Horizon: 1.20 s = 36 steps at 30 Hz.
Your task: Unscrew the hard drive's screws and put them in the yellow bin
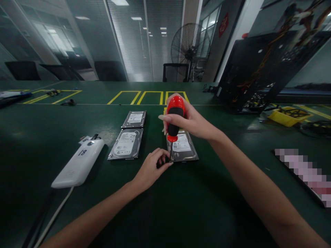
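While the left hand (152, 167) curls at the near left corner of the hard drive (183, 146), I cannot tell whether it pinches anything. Just beyond, the right hand (190, 121) clamps a screwdriver (176, 117), its tip hard to make out. Well past both hands stands a fan (190, 51), its foot hidden.

A red-and-black screwdriver (176, 117) stands over a flat-lying hard drive (183, 147).

In my head view, the right grip (190, 120) wraps a red-and-black screwdriver (176, 113), shaft down by the near left corner of a hard drive (183, 148); the left grip (152, 166) meets it there (two more drives (126, 144) lie leftward on the green table (155, 220)).
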Available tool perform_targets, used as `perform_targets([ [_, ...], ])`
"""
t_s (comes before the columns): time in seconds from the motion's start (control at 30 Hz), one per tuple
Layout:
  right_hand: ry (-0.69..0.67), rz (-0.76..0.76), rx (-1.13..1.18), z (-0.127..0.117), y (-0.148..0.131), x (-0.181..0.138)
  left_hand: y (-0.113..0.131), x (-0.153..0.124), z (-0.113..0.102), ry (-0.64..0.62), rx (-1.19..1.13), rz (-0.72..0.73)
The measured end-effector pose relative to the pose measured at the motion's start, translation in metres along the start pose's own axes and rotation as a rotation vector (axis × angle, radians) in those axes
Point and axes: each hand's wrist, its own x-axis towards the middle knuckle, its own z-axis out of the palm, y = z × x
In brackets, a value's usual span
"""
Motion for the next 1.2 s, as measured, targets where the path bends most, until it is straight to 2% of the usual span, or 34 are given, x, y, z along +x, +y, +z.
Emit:
perform_targets([
  [0.17, 0.038, -0.005, 0.013, 0.004, 0.002, 0.001, 0.002, 0.000, 0.000, 0.000, 0.010, 0.002],
  [0.57, -0.024, -0.068, 0.015, 0.004, -0.004, 0.000, 0.000, 0.001, 0.000, 0.012, 0.009, 0.019],
  [0.7, 0.018, -0.072, -0.022, 0.005, -0.002, 0.001, 0.000, 0.001, 0.001, 0.008, 0.009, 0.021],
  [0.77, 0.095, -0.079, -0.032, 0.007, -0.003, 0.001, 0.000, 0.001, 0.001, 0.006, 0.007, 0.018],
  [0.9, 0.341, -0.121, -0.069, -0.001, -0.012, 0.002, -0.001, 0.000, 0.000, -0.004, -0.015, 0.017],
  [1.03, 0.588, -0.188, -0.141, -0.034, -0.007, 0.006, -0.001, -0.001, -0.001, -0.018, -0.038, 0.019],
  [1.13, 0.729, -0.030, -0.260, -0.075, 0.022, 0.002, 0.001, -0.001, -0.003, -0.025, -0.052, 0.001],
  [1.2, 0.857, 0.228, -0.405, -0.104, 0.049, -0.009, 0.004, -0.001, -0.004, -0.030, -0.071, -0.017],
])
